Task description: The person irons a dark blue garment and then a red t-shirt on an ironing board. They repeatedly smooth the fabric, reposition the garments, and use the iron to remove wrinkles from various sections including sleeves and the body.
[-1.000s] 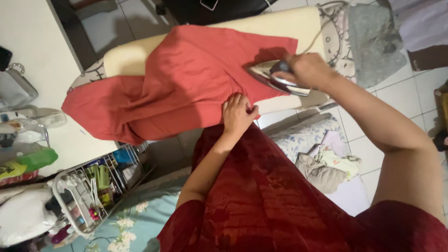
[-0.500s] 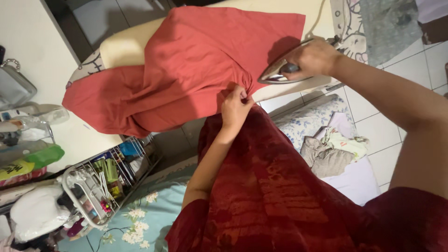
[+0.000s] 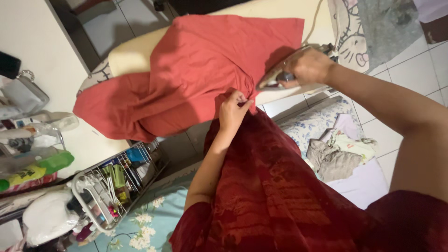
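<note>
Item: red garment, spread over the cream ironing board with its left part hanging off the board's end; the near hem sits at the board's front edge. Left hand: fingers pinched shut on that hem, seemingly to hold the cloth taut. Right hand: fingers wrapped closed around the handle of the iron, soleplate tilted at the garment's right edge, its cord trailing back across the board.
</note>
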